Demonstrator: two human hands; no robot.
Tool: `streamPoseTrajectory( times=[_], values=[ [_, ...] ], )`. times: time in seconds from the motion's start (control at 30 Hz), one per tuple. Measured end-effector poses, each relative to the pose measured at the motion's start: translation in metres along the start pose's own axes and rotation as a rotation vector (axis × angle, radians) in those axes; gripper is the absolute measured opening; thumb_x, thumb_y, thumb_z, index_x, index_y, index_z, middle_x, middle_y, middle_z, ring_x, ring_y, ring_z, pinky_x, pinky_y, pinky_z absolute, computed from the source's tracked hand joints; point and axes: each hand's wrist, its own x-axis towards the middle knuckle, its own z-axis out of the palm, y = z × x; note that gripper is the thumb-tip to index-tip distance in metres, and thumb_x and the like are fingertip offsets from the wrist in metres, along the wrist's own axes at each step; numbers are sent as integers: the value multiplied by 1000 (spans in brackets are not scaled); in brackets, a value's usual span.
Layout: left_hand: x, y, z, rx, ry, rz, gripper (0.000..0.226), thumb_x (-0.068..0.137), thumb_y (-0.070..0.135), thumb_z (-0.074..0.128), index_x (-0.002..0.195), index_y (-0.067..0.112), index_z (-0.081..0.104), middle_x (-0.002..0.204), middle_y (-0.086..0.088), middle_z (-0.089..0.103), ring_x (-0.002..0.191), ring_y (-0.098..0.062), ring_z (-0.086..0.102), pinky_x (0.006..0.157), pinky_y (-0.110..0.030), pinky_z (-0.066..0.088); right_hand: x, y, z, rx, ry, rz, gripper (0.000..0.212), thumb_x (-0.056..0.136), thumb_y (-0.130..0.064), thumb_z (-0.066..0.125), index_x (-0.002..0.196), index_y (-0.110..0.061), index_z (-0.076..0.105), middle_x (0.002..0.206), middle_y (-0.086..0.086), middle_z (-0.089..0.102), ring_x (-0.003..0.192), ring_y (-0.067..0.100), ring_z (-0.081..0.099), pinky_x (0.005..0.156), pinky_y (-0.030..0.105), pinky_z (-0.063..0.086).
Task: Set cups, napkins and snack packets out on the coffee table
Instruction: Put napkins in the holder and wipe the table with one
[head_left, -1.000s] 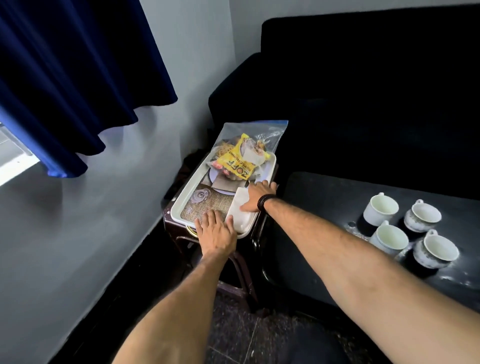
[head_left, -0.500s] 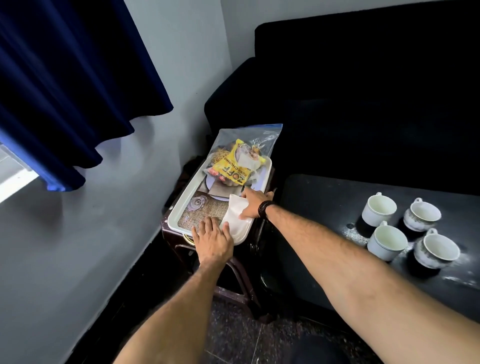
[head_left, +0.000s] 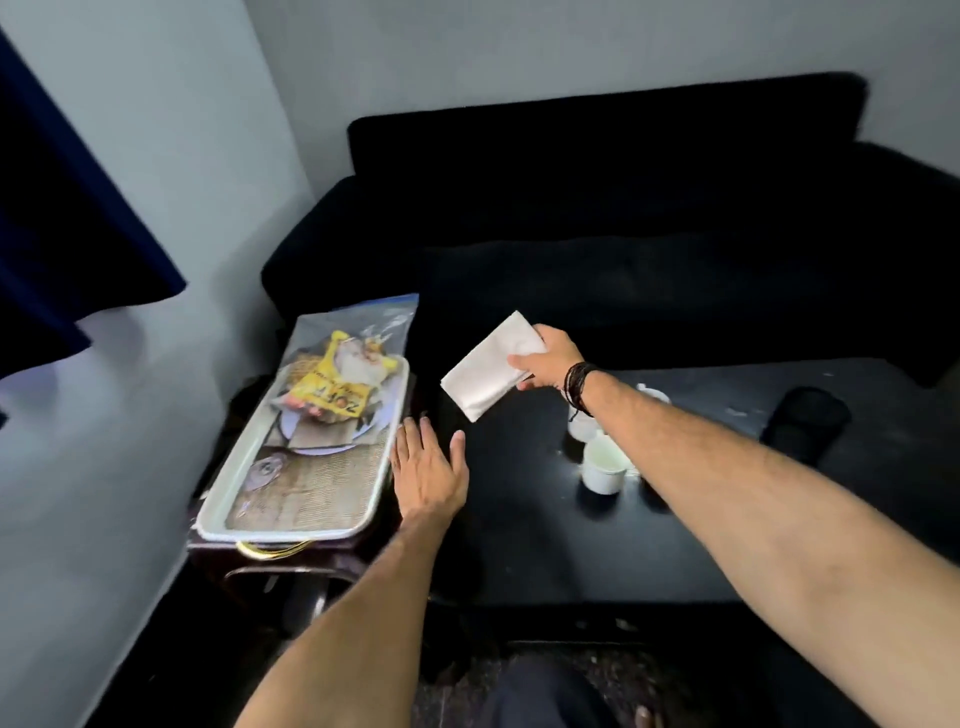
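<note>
My right hand (head_left: 545, 361) grips a folded white stack of napkins (head_left: 491, 366), held in the air over the left end of the black coffee table (head_left: 519, 519). My left hand (head_left: 428, 470) hovers flat with fingers spread, just right of the white tray (head_left: 291, 530). A clear bag of snack packets (head_left: 345, 374), with a yellow packet inside, lies at the tray's far end. White cups (head_left: 602, 462) stand on the table, partly hidden behind my right forearm.
The tray rests on a dark stool (head_left: 291, 566) beside the grey wall. A black sofa (head_left: 649, 223) runs behind the table. A dark round object (head_left: 805, 418) sits at the table's far right. A blue curtain (head_left: 67, 218) hangs at the left.
My right hand lifted the napkins off the tray and carried them right, over the table. My left hand left the tray's rim and moved right. The view swung to the right.
</note>
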Motion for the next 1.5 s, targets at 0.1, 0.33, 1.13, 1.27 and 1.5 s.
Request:
streamPoseTrajectory(
  times=[0.1, 0.33, 1.13, 1.27, 1.5],
  values=[
    [-2, 13, 5, -20, 4, 62, 71, 101, 54, 26, 154, 8, 23, 163, -12, 17, 152, -24, 8, 124, -38, 7, -5, 2, -25, -14, 24, -8, 18, 84, -7, 73, 90, -14, 57, 98, 11, 64, 79, 25, 68, 55, 36, 61],
    [-76, 134, 58, -88, -47, 422, 66, 101, 50, 31, 150, 5, 33, 159, -13, 28, 149, -25, 20, 123, -32, 11, -78, 67, -192, 109, 328, 72, 26, 89, 0, 63, 111, -12, 56, 118, 18, 63, 97, 32, 65, 62, 39, 57],
    [-140, 229, 224, 136, -422, 639, 84, 97, 64, 15, 155, 10, -13, 164, -5, -14, 151, -17, -13, 123, -34, -5, -113, 260, -270, -449, 531, 246, 11, 85, -23, 61, 88, -14, 65, 105, 13, 59, 103, 32, 55, 86, 34, 46],
    [-131, 227, 234, 163, -373, 660, 84, 95, 66, 10, 155, 11, -12, 164, -3, -15, 151, -14, -14, 122, -33, -9, -110, 266, -277, -291, 505, 236, 26, 77, -18, 67, 64, -17, 45, 69, -1, 52, 72, 23, 51, 53, 18, 35],
    [-128, 221, 242, 145, -332, 654, 87, 92, 71, 4, 156, 13, -8, 165, -1, -6, 152, -13, -5, 123, -34, -2, -105, 243, -299, -316, 495, 168, 16, 78, -25, 73, 81, -17, 59, 75, -3, 56, 72, 15, 49, 57, 20, 34]
  ],
)
